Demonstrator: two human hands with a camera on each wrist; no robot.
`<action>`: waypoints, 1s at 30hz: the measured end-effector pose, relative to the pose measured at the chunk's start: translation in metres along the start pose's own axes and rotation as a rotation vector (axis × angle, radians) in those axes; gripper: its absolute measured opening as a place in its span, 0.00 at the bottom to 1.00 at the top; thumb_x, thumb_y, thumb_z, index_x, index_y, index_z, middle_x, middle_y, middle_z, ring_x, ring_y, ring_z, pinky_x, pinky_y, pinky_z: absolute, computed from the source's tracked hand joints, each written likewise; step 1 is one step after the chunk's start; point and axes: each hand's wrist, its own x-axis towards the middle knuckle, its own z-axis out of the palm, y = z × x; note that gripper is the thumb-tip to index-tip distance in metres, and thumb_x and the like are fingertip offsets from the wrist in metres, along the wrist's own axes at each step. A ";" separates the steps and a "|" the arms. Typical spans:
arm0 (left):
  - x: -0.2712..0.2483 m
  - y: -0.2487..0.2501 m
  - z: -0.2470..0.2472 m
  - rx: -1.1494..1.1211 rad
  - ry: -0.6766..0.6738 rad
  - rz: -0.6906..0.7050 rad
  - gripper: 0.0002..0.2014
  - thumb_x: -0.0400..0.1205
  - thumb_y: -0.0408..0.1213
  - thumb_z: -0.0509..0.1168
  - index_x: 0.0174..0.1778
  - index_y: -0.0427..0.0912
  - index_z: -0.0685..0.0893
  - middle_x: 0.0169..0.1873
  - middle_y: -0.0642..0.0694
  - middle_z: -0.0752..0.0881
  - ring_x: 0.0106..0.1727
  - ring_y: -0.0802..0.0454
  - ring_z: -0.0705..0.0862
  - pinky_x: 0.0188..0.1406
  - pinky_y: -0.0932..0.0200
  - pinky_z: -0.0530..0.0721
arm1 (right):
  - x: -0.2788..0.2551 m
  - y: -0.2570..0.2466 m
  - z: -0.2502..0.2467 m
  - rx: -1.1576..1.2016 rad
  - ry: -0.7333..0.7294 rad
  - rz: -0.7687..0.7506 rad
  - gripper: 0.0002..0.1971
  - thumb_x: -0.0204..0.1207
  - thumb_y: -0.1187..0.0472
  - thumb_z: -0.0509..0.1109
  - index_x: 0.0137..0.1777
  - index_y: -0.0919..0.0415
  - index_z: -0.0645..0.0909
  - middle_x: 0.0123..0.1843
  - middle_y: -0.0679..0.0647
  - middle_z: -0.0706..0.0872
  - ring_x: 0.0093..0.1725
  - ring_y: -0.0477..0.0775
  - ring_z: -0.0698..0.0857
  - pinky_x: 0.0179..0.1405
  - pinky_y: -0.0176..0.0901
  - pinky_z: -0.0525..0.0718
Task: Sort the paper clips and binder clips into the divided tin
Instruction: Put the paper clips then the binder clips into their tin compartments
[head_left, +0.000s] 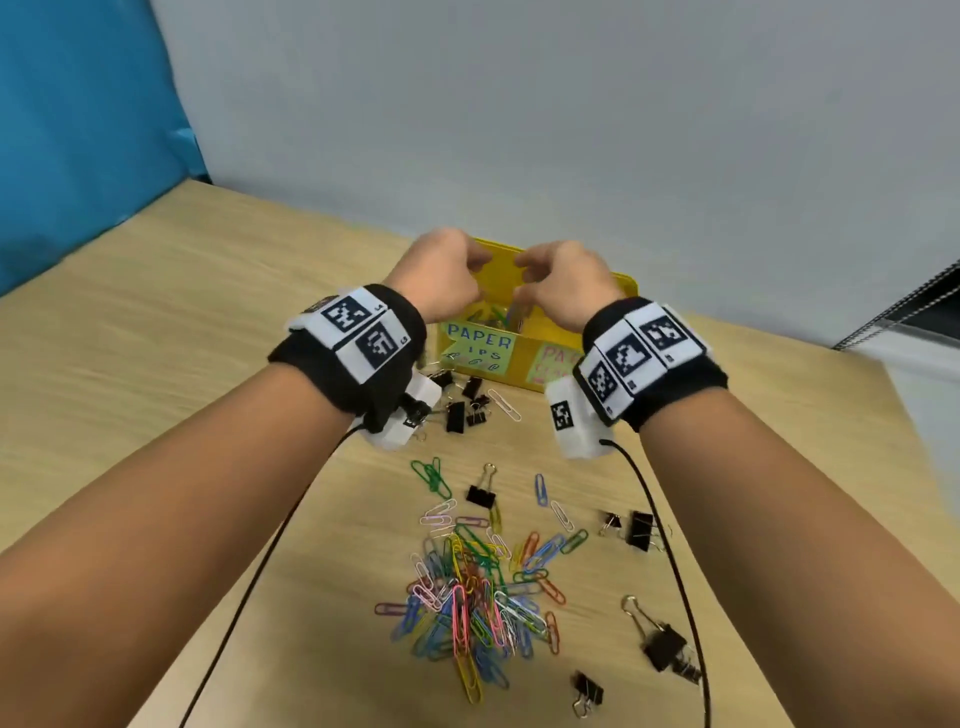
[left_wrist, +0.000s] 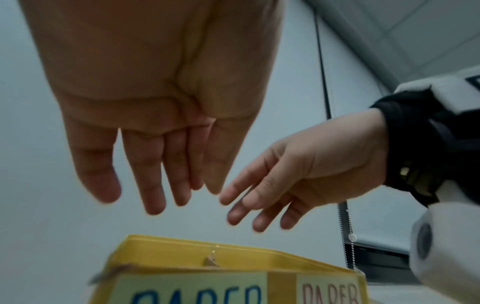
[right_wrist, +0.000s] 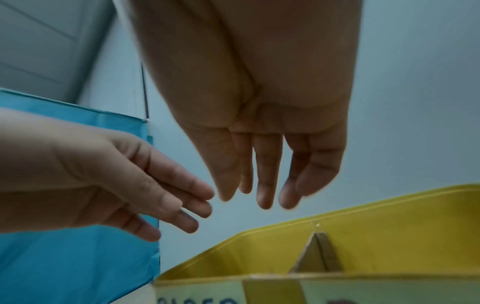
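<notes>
Fingers (left_wrist: 153, 185) of the left hand (head_left: 441, 275) hang straight and loosely spread above the yellow tin (head_left: 524, 358), holding nothing; both wrist views show the palm empty. Just to its right, the right hand (head_left: 563, 286) hovers over the same tin with its fingers (right_wrist: 265, 181) likewise relaxed, pointing down and holding nothing. The fingertips of the two hands nearly meet over the tin's middle.

On the wooden table (head_left: 182, 364) the tin stands near the far edge, its long axis running left to right, with a cardboard divider (right_wrist: 318, 253) running front to back and splitting it into a left and a right compartment. A green label (head_left: 478, 345) reading "PAPER" marks the left half, which already holds a few coloured clips; a pink label (head_left: 553, 364) marks the right half, whose contents are hidden by the wrist.

Below the left wrist, a small cluster of black binder clips (head_left: 465, 405) lies just in front of the tin. Nearer the person, a heap of coloured paper clips (head_left: 467, 597) is tangled, pointing every way. To its right, more binder clips (head_left: 665, 644) lie scattered.
</notes>
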 end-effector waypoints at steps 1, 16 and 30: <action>-0.009 -0.003 -0.002 -0.012 0.055 0.029 0.17 0.77 0.29 0.66 0.63 0.40 0.83 0.58 0.43 0.87 0.58 0.49 0.83 0.65 0.56 0.79 | -0.011 0.004 -0.003 0.000 0.054 -0.044 0.16 0.77 0.64 0.68 0.64 0.58 0.82 0.59 0.55 0.87 0.59 0.53 0.85 0.57 0.34 0.77; -0.065 -0.039 0.061 0.814 -0.715 0.121 0.34 0.83 0.37 0.54 0.82 0.43 0.44 0.84 0.49 0.44 0.84 0.44 0.44 0.81 0.38 0.50 | -0.091 0.049 0.054 -0.432 -0.569 -0.036 0.37 0.78 0.76 0.49 0.84 0.53 0.44 0.80 0.59 0.69 0.77 0.61 0.71 0.76 0.49 0.70; -0.151 -0.062 0.069 0.386 -0.581 0.103 0.17 0.78 0.24 0.61 0.63 0.38 0.77 0.61 0.41 0.79 0.59 0.45 0.78 0.57 0.58 0.77 | -0.120 0.061 0.085 -0.258 -0.231 -0.089 0.31 0.74 0.78 0.53 0.74 0.52 0.71 0.69 0.61 0.73 0.70 0.63 0.73 0.73 0.56 0.74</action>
